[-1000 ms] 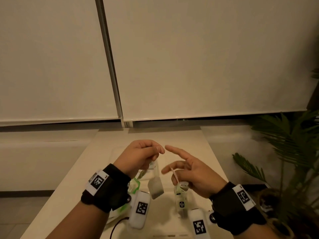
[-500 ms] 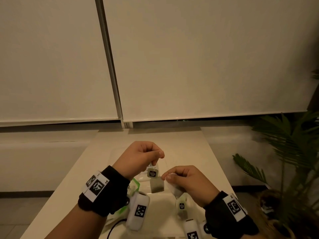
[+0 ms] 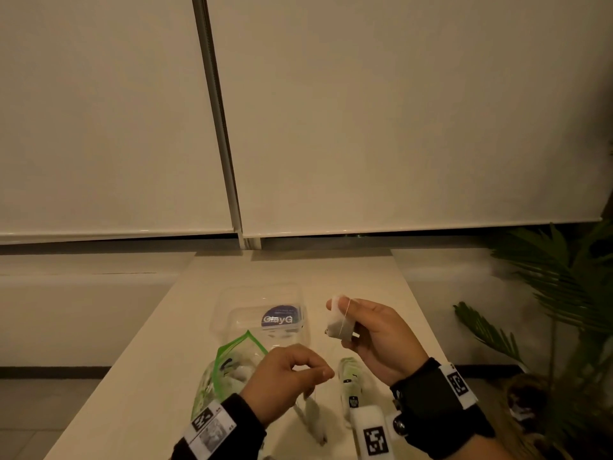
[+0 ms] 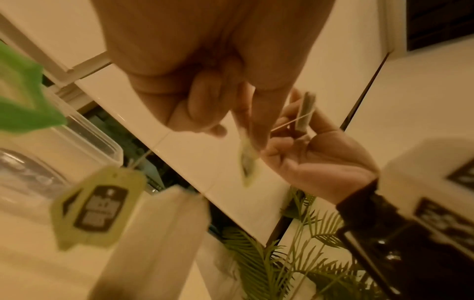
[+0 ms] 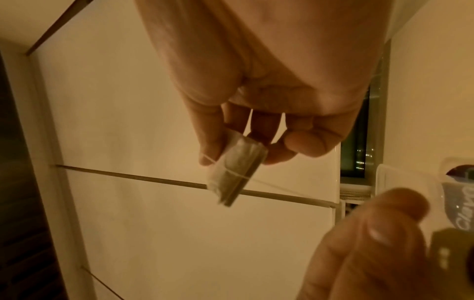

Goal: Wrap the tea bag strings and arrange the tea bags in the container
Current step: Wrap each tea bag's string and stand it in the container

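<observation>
Green-edged pouch lies at the left of the pale surface, partly behind the left hand. That hand is curled, thumb and forefinger pinching the string near its paper tag, which dangles blurred below the fingers. Just beyond, a clear plastic container with a blue round label sits on the surface. The string runs taut up and to the right, crossing once around a folded tea bag held above the surface. The right hand pinches that tea bag between thumb and curled fingers. Below it more tea bags with green tags lie on the surface. At far right stands a leafy plant.
</observation>
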`<state>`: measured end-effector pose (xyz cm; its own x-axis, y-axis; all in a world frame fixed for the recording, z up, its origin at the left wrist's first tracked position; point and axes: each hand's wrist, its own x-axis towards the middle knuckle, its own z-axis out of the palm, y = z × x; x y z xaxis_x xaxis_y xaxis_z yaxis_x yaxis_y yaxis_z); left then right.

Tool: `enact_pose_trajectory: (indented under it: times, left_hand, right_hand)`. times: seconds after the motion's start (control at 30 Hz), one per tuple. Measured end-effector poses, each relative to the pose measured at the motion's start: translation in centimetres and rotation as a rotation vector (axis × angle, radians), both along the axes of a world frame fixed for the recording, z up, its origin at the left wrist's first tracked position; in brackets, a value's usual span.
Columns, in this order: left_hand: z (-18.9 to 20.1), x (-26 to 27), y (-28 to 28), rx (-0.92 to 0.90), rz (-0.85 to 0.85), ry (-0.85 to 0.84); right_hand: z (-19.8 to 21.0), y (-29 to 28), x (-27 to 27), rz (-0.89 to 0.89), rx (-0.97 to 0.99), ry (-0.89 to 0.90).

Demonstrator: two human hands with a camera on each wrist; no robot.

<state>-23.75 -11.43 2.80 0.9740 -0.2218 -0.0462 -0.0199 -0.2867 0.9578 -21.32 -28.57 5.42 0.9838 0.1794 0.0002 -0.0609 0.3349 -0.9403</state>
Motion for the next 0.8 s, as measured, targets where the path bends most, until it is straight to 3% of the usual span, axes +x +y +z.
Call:
enact_pose_trajectory:
  times: [0.27,0.43,0.53,0.8]
  left_hand:
    - [-0.2,2.2,-0.3,0.061,0.066,-0.177]
    - [1.3,2.4,-0.9,-0.259,0.153,-0.096]
    - [1.7,2.5,-0.7,-0.362,0.187,-0.124]
    - [2.4,1.3,-0.3,-0.412,-0.056,-0.318]
  right_hand:
    - [-1.0,0.8,-0.7,0.099,-0.017,-0.086]
    - [-2.1,0.9,-0.8,0.077,-0.141,-0.091]
    - [-2.2,0.6,-0.9,0.073,-0.207,-0.058]
    - [-1.3,0.2,-1.1,0.146,-0.324,0.027]
